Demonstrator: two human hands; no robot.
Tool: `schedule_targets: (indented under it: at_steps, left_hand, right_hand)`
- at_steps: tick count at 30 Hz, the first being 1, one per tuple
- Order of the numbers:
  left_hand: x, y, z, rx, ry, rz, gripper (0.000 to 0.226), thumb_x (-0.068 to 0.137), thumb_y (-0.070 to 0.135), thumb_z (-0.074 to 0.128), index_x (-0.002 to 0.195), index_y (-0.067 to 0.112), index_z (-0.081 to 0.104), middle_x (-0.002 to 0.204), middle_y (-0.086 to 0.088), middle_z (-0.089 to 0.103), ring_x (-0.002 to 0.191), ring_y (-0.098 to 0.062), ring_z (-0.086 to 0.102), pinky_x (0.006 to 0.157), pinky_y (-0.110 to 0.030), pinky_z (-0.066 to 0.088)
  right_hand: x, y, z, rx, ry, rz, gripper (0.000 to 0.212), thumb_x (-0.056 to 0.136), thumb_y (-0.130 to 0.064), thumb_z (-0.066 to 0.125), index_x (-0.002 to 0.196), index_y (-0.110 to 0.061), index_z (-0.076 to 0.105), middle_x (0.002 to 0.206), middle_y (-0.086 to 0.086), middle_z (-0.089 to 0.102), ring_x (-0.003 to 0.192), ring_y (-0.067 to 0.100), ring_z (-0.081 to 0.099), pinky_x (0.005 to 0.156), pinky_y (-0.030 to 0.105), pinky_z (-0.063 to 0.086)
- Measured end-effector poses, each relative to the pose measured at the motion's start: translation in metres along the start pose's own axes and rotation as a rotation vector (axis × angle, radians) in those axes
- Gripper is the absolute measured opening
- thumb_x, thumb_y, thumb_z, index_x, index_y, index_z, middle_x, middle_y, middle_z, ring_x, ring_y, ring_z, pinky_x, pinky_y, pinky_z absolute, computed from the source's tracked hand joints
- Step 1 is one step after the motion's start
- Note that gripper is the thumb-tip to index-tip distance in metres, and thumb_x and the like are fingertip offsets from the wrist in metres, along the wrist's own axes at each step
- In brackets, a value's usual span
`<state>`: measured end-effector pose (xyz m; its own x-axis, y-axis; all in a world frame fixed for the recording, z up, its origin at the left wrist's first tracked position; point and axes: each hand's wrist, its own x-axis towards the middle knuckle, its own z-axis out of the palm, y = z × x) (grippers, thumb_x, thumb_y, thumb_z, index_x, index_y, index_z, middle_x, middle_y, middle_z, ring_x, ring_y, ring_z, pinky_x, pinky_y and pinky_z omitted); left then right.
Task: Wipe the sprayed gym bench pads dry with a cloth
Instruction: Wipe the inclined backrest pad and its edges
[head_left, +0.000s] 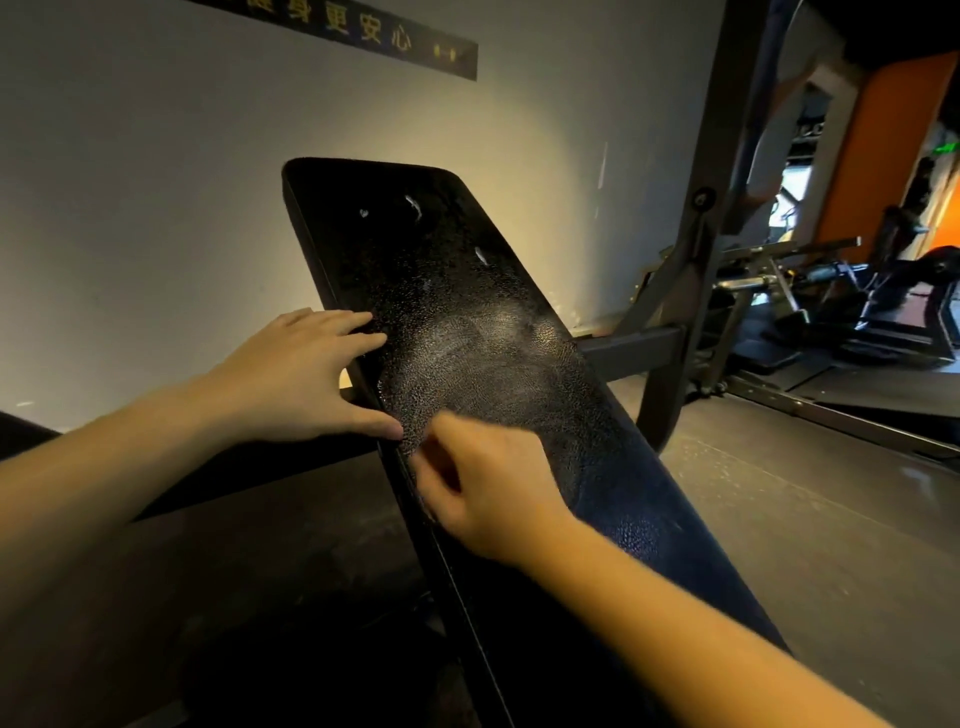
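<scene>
Right hand (488, 488) over bench pad (467, 312), long axis away, up-left

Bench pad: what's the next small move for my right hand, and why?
Probably sweep the right hand up the pad toward its top end: white spray blobs and fine droplets sit there, while the left hand braces the pad's left edge. The right hand is blurred, so a cloth in it can't be confirmed.

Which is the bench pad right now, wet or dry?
Wet: the bench pad shows fine droplets across its middle and white spots near its top end.
</scene>
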<state>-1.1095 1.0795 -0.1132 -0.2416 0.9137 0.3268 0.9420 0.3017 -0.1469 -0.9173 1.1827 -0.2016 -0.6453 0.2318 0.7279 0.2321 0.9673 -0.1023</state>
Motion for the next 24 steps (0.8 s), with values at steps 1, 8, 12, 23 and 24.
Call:
schedule_targets:
  at_steps: [1, 8, 12, 23, 24]
  left_hand:
    - [0.0, 0.002, 0.0, -0.008, 0.01, -0.009, 0.136, 0.045, 0.106, 0.024, 0.159, 0.032, 0.031, 0.169, 0.007, 0.017, 0.155, -0.016, 0.017, 0.124, -0.037, 0.013]
    - [-0.005, 0.009, 0.027, 0.01, 0.179, 0.008, 0.12, 0.068, 0.1, 0.014, 0.157, 0.023, 0.039, 0.167, -0.003, 0.027, 0.154, -0.022, 0.023, 0.124, -0.041, 0.017]
    - [-0.006, -0.001, 0.035, -0.066, 0.246, 0.013, 0.099, 0.083, 0.089, 0.015, 0.154, 0.026, 0.043, 0.165, 0.003, 0.03, 0.154, -0.015, 0.024, 0.125, -0.041, 0.017]
    - [-0.002, -0.018, 0.05, -0.152, 0.336, 0.099, 0.072, 0.094, 0.069, 0.029, 0.15, 0.029, 0.05, 0.16, 0.007, 0.039, 0.15, -0.014, 0.031, 0.12, -0.034, 0.018]
    - [-0.002, -0.018, 0.049, -0.147, 0.333, 0.107, 0.072, 0.094, 0.069, 0.03, 0.149, 0.028, 0.051, 0.16, 0.007, 0.04, 0.149, -0.015, 0.032, 0.119, -0.034, 0.019]
  right_hand:
    - [-0.021, 0.006, -0.005, 0.024, -0.014, -0.057, 0.021, 0.092, -0.04, 0.057, 0.087, -0.02, 0.056, 0.075, -0.001, 0.065, 0.069, 0.024, 0.064, 0.054, 0.036, 0.046]
    - [0.001, 0.133, -0.033, -0.43, 0.008, 0.466, 0.025, 0.1, -0.039, 0.05, 0.097, -0.015, 0.054, 0.094, 0.014, 0.071, 0.087, 0.038, 0.068, 0.064, 0.039, 0.042]
    - [0.07, 0.084, -0.005, -0.279, 0.006, 0.484, 0.022, 0.104, -0.038, 0.045, 0.1, -0.017, 0.05, 0.098, 0.009, 0.069, 0.09, 0.034, 0.066, 0.068, 0.037, 0.037]
    - [0.014, 0.133, -0.032, -0.375, -0.015, 0.333, 0.023, 0.099, -0.041, 0.053, 0.093, -0.019, 0.053, 0.084, 0.008, 0.069, 0.078, 0.034, 0.067, 0.06, 0.033, 0.036]
    - [0.036, 0.143, -0.03, -0.418, -0.007, 0.45, 0.026, 0.102, -0.041, 0.05, 0.098, -0.016, 0.054, 0.093, 0.012, 0.07, 0.086, 0.036, 0.067, 0.064, 0.035, 0.036]
